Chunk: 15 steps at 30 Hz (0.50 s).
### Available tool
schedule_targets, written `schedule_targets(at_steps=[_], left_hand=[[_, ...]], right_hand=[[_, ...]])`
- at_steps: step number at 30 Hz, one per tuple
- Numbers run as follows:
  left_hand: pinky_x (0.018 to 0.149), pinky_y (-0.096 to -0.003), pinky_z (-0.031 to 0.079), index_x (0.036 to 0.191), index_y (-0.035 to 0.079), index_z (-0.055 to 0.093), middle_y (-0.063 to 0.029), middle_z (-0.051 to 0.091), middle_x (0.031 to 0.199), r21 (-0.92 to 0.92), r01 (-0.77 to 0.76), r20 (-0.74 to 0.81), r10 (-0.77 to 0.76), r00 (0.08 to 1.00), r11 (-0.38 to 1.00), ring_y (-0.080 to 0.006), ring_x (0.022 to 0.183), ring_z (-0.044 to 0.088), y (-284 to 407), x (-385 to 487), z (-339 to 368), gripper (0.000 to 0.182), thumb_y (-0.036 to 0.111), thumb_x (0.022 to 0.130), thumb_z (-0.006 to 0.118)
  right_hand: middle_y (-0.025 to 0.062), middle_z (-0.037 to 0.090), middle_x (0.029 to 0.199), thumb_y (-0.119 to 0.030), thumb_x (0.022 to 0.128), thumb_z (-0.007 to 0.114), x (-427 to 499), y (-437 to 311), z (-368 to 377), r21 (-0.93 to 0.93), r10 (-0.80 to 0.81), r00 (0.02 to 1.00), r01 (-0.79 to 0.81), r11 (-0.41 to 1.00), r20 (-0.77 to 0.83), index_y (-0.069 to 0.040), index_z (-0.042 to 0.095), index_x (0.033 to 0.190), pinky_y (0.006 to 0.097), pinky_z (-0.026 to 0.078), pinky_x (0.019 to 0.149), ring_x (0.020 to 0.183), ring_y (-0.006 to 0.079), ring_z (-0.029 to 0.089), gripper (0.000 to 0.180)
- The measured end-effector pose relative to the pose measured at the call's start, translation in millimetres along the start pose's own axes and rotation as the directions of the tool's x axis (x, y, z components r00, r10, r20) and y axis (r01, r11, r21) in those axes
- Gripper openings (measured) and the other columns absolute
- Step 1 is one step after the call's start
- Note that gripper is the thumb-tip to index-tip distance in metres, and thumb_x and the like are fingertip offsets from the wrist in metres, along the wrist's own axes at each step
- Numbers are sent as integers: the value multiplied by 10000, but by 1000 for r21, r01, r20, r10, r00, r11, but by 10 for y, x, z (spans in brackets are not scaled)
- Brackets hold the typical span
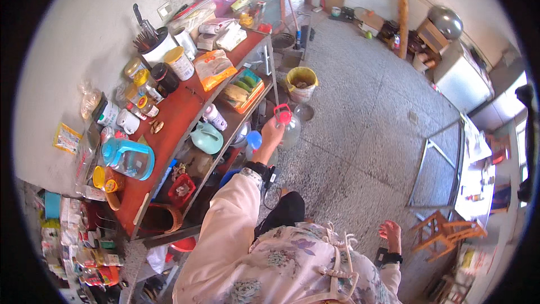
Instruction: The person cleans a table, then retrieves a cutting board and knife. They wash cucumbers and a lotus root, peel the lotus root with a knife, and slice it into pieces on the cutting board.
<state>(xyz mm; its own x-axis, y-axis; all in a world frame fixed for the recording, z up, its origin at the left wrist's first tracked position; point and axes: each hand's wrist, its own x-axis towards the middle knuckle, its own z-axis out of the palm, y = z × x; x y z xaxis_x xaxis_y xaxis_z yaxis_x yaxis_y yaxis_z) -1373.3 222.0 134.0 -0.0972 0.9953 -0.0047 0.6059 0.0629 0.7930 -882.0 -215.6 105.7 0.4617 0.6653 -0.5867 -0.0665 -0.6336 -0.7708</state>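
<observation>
My left hand [272,131] is closed at the neck of a large clear plastic jug [290,133] with a red cap and handle, beside the shelf's right side. The jug is upright or nearly so; its base is partly hidden. A second clear jug with a blue top [253,139] stands just left of my wrist. At the lower right, my right hand [389,230] hangs over the speckled floor with its fingers loosely bent, holding nothing. A mint green pitcher [207,138] lies on the shelf to the left.
On the red-topped shelf [175,135] at left are a blue-lidded pitcher [130,160], jars, bags and a knife holder [158,46]. A lined bucket [301,84] and a metal bowl [304,112] sit on the floor. A wooden chair [447,234] stands right beside a table.
</observation>
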Motion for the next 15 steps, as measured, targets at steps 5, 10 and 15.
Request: schedule_targets(at_steps=[5, 10, 15], left_hand=[[954, -481, 451, 1272, -110, 456, -343, 591, 1113, -16, 152, -271, -151, 951, 988, -446, 1070, 581, -276, 1521, 247, 630, 283, 807, 615], [1118, -417, 310, 1297, -222, 356, -376, 413, 1347, -46, 379, -360, -369, 857, 924, -434, 1291, 410, -591, 2940, 479, 724, 301, 849, 581], [1112, -428, 285, 1325, -109, 368, -279, 393, 1383, 14, 572, -342, -534, 773, 820, -383, 1302, 375, -971, 3745, 520, 651, 284, 852, 580]], right_hand=[[121, 690, 854, -146, 887, 584, 1187, -949, 272, -26, -66, 994, 69, 997, 92, -29, 627, 1089, 293, 540, 513, 627, 185, 659, 237], [53, 651, 811, -98, 847, 590, 1820, -1419, 365, 201, 197, 978, -207, 957, 67, -64, 625, 951, 301, 494, 509, 626, 194, 612, 115], [117, 682, 921, -127, 920, 614, 2244, -1685, 217, -217, 301, 941, -265, 939, 155, -20, 586, 1104, 351, 582, 601, 721, 219, 681, 214]])
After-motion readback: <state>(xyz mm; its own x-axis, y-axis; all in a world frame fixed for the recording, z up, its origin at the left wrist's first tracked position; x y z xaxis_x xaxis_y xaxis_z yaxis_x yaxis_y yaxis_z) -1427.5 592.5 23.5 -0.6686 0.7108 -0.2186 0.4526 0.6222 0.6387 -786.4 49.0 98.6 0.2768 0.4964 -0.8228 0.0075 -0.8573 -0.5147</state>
